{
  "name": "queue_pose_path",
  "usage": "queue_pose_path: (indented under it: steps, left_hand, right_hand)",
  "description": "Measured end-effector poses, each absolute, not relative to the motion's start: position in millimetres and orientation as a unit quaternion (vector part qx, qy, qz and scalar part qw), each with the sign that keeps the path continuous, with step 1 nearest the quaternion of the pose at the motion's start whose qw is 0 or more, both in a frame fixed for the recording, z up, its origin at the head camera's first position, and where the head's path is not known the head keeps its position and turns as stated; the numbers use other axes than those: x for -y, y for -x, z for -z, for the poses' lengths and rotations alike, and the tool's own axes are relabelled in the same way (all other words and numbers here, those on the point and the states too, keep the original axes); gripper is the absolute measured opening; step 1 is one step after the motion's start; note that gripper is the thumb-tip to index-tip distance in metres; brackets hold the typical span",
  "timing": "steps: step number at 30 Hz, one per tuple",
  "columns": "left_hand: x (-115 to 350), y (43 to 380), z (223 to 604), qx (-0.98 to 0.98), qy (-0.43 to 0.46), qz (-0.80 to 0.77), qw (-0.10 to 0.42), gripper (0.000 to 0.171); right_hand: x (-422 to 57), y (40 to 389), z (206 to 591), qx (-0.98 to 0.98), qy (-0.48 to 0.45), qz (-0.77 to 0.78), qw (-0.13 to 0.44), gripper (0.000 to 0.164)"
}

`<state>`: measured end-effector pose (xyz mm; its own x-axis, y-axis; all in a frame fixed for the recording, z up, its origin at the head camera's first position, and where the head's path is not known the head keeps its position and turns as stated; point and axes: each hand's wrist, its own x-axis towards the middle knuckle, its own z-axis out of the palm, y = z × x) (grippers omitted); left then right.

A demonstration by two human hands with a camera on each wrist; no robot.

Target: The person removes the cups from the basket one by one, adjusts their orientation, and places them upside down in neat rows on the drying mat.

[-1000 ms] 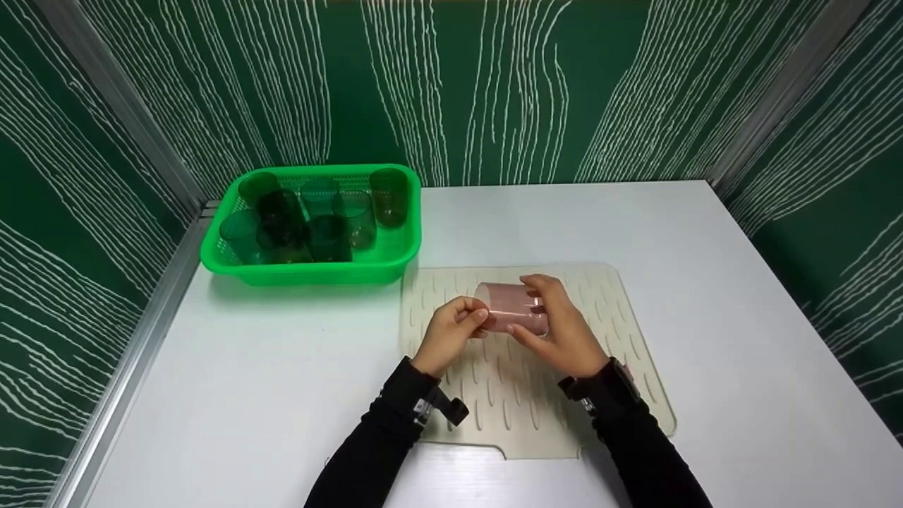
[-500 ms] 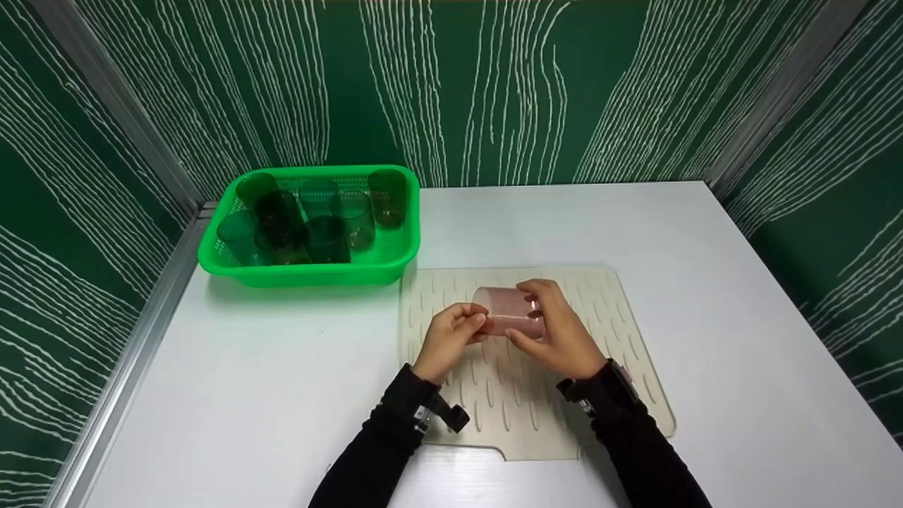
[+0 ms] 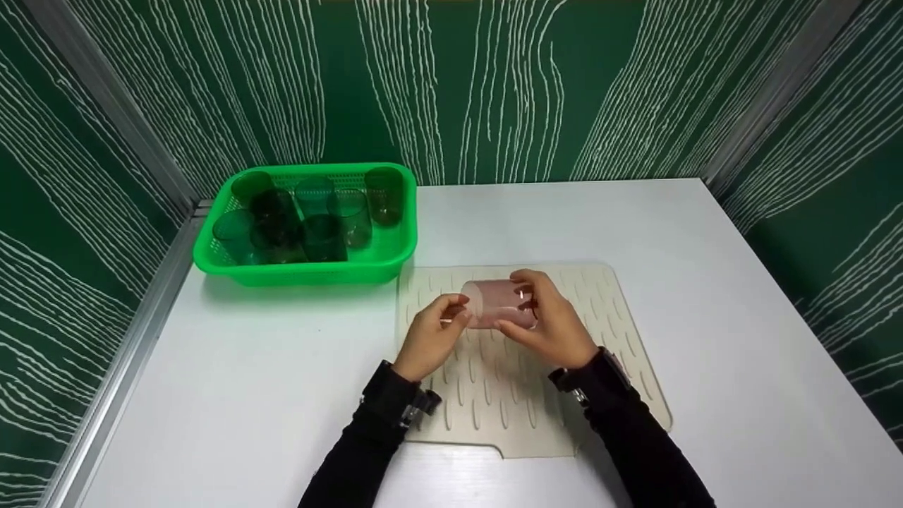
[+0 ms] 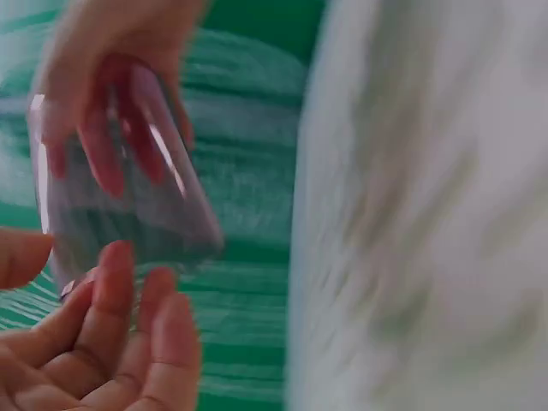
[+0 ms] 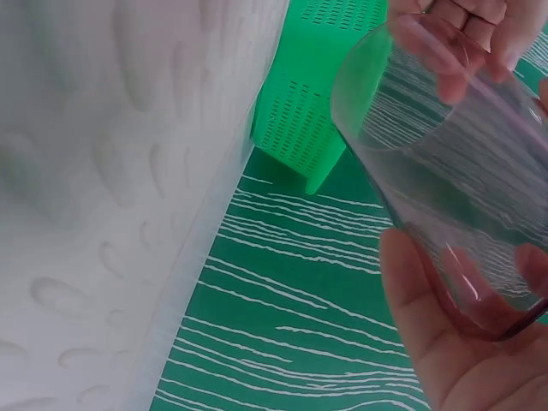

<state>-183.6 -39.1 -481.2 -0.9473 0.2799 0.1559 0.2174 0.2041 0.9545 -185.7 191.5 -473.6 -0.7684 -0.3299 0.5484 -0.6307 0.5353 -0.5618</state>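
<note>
A see-through pink tumbler lies sideways in the air above a beige ribbed mat, its mouth facing left. My right hand grips it near the base, thumb below and fingers over the top. In the right wrist view, that thumb presses the tumbler's side. At the mouth is my left hand, thumb and fingers parted and loosely bent. The left wrist view shows its fingertips by the rim of the tumbler; whether they touch it I cannot tell.
A green perforated basket at the back left holds several dark, tinted tumblers. The white table extends around the mat. Green walls with white wavy lines stand behind and at both sides.
The left thumb and fingers, earlier pinching the tumbler's rim, have parted, and that hand has shifted slightly left. The right hand and tumbler have moved slightly left and up in the head view.
</note>
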Motion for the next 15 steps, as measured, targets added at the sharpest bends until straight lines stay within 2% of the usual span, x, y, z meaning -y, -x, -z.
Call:
queue_pose_path:
  steps: [6,15]
  left_hand:
    - [58,179,466,-0.855,-0.199,-0.478,-0.029,0.039]
    - [76,178,451,-0.883,-0.179,-0.423,-0.094,0.037]
  right_hand:
    - [-186,195,451,0.863,-0.287,-0.377,0.178,0.069]
    - [-178,225,418,0.885,-0.284,-0.340,0.147,0.063]
